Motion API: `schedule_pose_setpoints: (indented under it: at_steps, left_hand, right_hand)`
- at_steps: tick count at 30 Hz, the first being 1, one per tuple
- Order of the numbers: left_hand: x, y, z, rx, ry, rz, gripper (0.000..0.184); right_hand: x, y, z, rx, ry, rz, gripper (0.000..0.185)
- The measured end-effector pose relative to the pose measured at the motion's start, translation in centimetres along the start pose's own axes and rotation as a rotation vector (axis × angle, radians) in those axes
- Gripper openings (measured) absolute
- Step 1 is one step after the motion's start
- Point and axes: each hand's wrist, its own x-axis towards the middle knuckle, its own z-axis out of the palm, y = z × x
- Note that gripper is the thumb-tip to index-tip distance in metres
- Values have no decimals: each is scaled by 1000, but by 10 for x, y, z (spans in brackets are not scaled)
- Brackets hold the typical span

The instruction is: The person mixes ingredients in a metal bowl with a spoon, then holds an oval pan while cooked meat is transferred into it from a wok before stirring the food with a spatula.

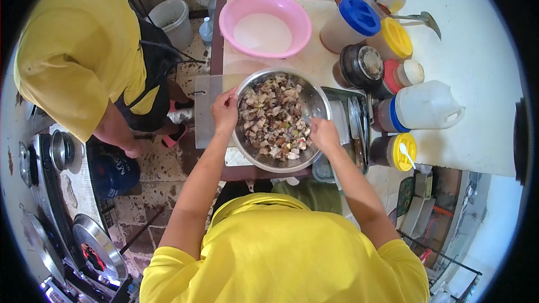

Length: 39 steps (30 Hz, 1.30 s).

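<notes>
A wide stainless steel bowl [321, 96] stands at the front of the table, filled with chopped, mixed pieces of what looks like meat [275, 115] with green and reddish bits. My left hand [225, 112] grips the bowl's left rim, thumb on the upper edge. My right hand [324, 134] is closed over the right inner side of the bowl, close to the food. What its fingers hold is hidden; it may be a utensil handle. Under the bowl's left side lies a pale cutting board [205, 126].
Behind the bowl sits a pink basin [225, 19] with white contents. Lidded jars [359, 15], a plastic jug [426, 106] and a tray with knives [359, 154] line the right. A co-worker in yellow [84, 50] stands left, near a stove [53, 191].
</notes>
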Motion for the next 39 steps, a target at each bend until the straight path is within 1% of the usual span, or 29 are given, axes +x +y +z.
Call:
schedule_pose_setpoints:
  at_steps: [2, 3, 6, 9, 11, 13, 15, 18, 21, 24, 26, 28, 29, 31, 34, 35, 37, 39]
  left_hand:
    - [1, -2, 1, -16, 1, -15, 25]
    - [0, -4, 1, -22, -2, -26, 25]
    - [0, -3, -1, 9, -6, -30, 25]
    - [-1, -1, -2, 2, 11, -1, 25]
    - [0, -2, -3, 25, -2, -1, 25]
    - [2, -5, -2, 18, -2, -7, 25]
    - [4, -9, -1, -15, 6, -22, 25]
    - [2, -8, -1, -66, -6, -49, 24]
    - [3, -12, 1, -125, -7, -51, 24]
    - [-1, 5, -5, -79, -54, -100, 23]
    - [-1, 4, -6, -45, -58, -78, 23]
    - [1, 2, -6, -52, -43, -49, 23]
    - [2, -2, -4, -77, -25, -32, 24]
    - [1, -7, -2, -115, -5, -26, 24]
    - [3, -10, -1, -131, -3, -46, 24]
    - [3, -10, -1, -116, -12, -52, 23]
    - [2, -8, -2, -86, -33, -62, 23]
    - [1, -5, -1, -55, -32, -72, 23]
  right_hand:
    - [-23, -5, -7, -60, 102, -130, 19]
    - [-36, -17, -22, -102, 115, -148, 21]
    - [-56, -27, -64, -145, 122, -95, 13]
    - [-31, -6, -72, -290, 16, 45, 16]
    - [10, 23, -48, -306, -46, 53, 19]
    - [47, 20, -32, -125, -39, 51, 22]
    - [87, 22, -12, -66, -88, -37, 24]
    - [116, 6, -14, 50, -316, -157, 25]
    - [105, -4, -16, 6, -264, -285, 23]
    - [57, -20, -42, -137, -82, -470, 25]
    - [24, -14, -55, -257, 27, -527, 30]
    - [-11, -12, -75, -248, 138, -487, 31]
    - [-16, -5, -78, -264, 144, -409, 31]
    - [-24, 7, -81, -288, 152, -249, 31]
    - [4, 20, -58, -357, 67, -109, 30]
    - [20, 29, -38, -296, -52, -48, 29]
    - [50, 31, 1, 40, -39, -62, 29]
    - [73, 15, 16, 176, -225, -88, 26]
